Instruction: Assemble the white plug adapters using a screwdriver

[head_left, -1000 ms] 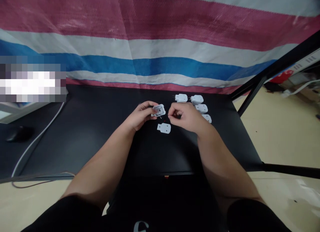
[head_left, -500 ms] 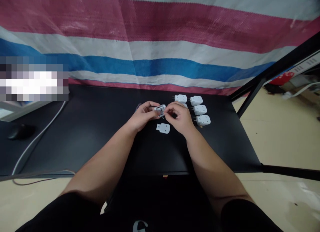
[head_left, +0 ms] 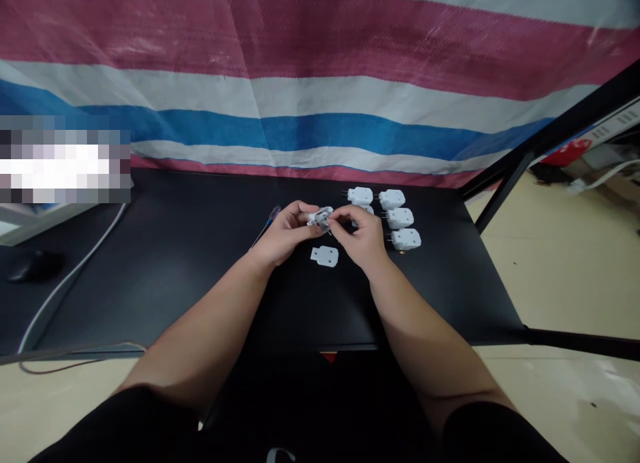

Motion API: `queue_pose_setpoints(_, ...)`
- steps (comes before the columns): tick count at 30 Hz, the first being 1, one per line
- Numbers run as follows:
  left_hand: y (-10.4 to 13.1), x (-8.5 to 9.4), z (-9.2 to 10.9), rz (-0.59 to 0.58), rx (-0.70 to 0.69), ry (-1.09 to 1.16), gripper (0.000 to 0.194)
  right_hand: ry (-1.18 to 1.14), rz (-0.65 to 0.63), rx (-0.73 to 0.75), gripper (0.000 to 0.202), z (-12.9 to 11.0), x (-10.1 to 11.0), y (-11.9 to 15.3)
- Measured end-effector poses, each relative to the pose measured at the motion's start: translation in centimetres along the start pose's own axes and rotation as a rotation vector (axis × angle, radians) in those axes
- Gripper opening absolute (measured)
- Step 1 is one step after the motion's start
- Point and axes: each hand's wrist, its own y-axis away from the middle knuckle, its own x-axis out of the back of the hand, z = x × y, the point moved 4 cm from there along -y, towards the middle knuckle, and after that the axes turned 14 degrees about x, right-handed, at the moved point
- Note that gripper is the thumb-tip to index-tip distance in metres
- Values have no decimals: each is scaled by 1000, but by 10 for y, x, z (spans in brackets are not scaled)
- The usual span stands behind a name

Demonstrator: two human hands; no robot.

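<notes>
My left hand [head_left: 283, 236] is closed around an opened white plug housing [head_left: 319, 217] with metal parts showing inside, held just above the table. Thumb and fingertips of my right hand [head_left: 364, 238] are pinched together at the right edge of that housing; what lies between them is too small to make out. Below both hands, a flat white plug cover [head_left: 325, 256] with holes rests on the table. A screwdriver [head_left: 273, 215] lies beside my left hand, partly hidden by it.
Several white plugs [head_left: 406, 239] with pins pointing left stand in two columns right of my hands. A small brass-coloured piece [head_left: 402, 252] lies below them. A black mouse [head_left: 33, 266] and a pale cable [head_left: 75, 271] are at the left of the black table [head_left: 200, 210].
The housing has tilted slightly between my hands, which stay in nearly the same place. More of the screwdriver shows beside my left hand. The view has shifted a little.
</notes>
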Motion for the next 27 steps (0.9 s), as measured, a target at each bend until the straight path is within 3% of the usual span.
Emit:
queue_pose_setpoints(4, 2, -5, 2, 0, -37, 12, 48, -32, 34, 12, 4, -1, -3, 0)
queue_pose_setpoints(10, 2, -6, 2, 14, -87, -34, 47, 20, 71, -117, 9, 2, -7, 2)
queue_pose_setpoints(19, 2, -4, 3, 101, -182, -192, 46, 19, 91, -198, 9, 7, -13, 5)
queue_pose_setpoints(27, 3, -4, 4, 90, -180, -208, 45, -288, 145, -343, 15, 27, -23, 10)
